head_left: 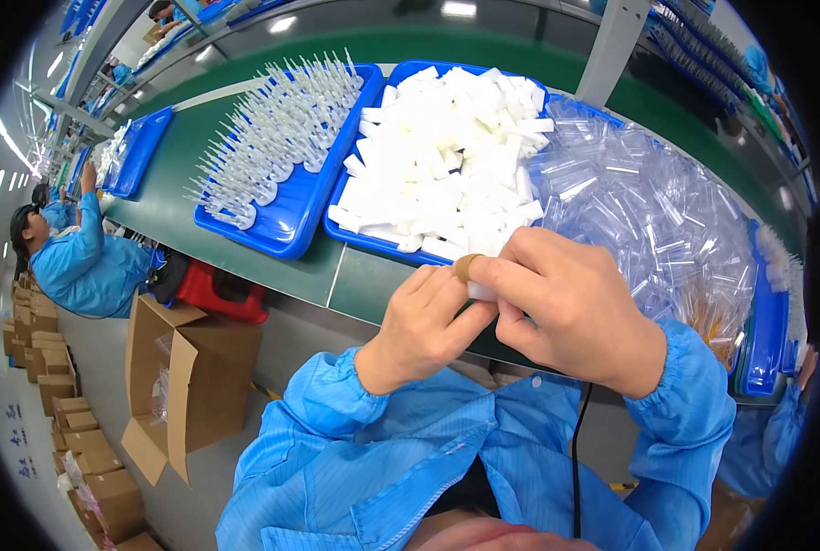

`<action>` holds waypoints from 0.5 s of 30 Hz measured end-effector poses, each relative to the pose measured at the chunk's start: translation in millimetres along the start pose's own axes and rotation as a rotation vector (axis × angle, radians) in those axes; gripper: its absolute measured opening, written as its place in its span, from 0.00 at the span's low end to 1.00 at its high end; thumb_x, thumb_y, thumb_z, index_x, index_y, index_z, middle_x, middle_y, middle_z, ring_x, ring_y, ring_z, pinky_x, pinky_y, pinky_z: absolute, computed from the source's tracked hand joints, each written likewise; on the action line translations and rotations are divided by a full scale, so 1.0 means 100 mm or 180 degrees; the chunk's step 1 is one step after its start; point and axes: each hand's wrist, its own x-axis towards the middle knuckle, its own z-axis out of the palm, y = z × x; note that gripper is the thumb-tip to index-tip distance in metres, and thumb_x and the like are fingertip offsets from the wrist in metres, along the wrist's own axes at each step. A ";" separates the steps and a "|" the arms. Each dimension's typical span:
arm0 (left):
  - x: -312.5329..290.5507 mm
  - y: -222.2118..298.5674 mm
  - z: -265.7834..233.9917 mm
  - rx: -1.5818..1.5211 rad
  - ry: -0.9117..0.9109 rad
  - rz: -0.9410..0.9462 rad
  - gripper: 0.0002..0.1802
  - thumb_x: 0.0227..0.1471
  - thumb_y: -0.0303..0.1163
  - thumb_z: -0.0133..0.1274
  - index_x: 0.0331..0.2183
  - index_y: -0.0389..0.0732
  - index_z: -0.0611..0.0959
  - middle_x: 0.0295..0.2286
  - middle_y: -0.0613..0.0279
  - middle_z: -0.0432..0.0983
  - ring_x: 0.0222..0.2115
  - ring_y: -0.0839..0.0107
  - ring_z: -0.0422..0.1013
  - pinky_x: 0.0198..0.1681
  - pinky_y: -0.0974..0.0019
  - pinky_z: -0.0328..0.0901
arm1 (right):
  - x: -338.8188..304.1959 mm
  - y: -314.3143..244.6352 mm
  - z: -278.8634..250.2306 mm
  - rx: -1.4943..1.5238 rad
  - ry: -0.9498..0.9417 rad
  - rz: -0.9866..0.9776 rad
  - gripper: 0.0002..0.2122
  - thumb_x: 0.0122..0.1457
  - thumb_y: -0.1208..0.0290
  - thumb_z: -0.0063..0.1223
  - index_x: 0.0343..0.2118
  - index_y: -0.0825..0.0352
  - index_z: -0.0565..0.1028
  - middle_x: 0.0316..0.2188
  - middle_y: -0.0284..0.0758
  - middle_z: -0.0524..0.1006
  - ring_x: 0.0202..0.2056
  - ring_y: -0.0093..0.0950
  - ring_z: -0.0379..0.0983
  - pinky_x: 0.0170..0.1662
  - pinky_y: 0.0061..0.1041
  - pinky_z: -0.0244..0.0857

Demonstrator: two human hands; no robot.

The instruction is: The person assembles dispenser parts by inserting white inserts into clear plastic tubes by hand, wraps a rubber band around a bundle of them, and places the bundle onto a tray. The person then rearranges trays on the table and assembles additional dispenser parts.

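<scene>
Head camera: At the near edge of a green worktable point(355, 286), both of my bare hands meet over a small white piece point(481, 292), mostly hidden by my fingers. My left hand point(419, 323) has its fingers bunched, pinching the piece between thumb and fingertips, while my right hand point(571, 308) pinches it from the other side, a tan covering point(465, 267) wrapped around one fingertip. Blue elasticated sleeves point(336, 390) gather at my wrists.

Just beyond my hands, a blue tray point(376, 242) is heaped with white blocks point(456, 156), some leaning over its rim. To its left, a second blue tray point(286, 220) bears rows of translucent stemmed parts point(281, 119), their thin tips pointing up, with the near right portion bare. To the right spreads a large mound of clear plastic pieces point(639, 193), with thin orange strips point(718, 317) at its near end and another blue tray point(763, 335) beside it.

On the floor at left, an open cardboard box point(189, 376) stands near a red object point(221, 292) I cannot identify. Farther left, a co-worker in blue point(88, 262) sits along the same table, one arm raised.
</scene>
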 end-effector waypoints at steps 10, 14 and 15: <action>-0.05 0.01 -0.02 -0.0089 -0.0067 0.0049 0.19 0.36 0.27 0.56 0.37 0.37 0.83 0.33 0.60 0.75 0.30 0.66 0.72 0.30 0.66 0.65 | -0.03 0.18 0.11 0.0819 0.0567 0.0445 0.11 0.49 0.78 0.56 0.38 0.65 0.76 0.25 0.40 0.74 0.25 0.38 0.75 0.27 0.33 0.68; -0.03 0.02 -0.12 -0.0109 -0.0085 0.0231 0.24 0.36 0.28 0.56 0.42 0.39 0.85 0.34 0.64 0.75 0.30 0.70 0.71 0.30 0.67 0.63 | 0.03 0.39 -0.04 0.1341 0.1115 0.1217 0.10 0.55 0.76 0.56 0.41 0.68 0.76 0.22 0.35 0.75 0.24 0.21 0.73 0.27 0.21 0.65; -0.01 0.04 -0.12 -0.0074 -0.0029 0.0259 0.24 0.35 0.27 0.58 0.41 0.41 0.85 0.34 0.66 0.75 0.30 0.71 0.71 0.29 0.68 0.62 | 0.06 0.52 -0.05 0.1647 0.1367 0.1324 0.10 0.56 0.76 0.56 0.41 0.70 0.76 0.22 0.33 0.74 0.24 0.19 0.72 0.27 0.20 0.64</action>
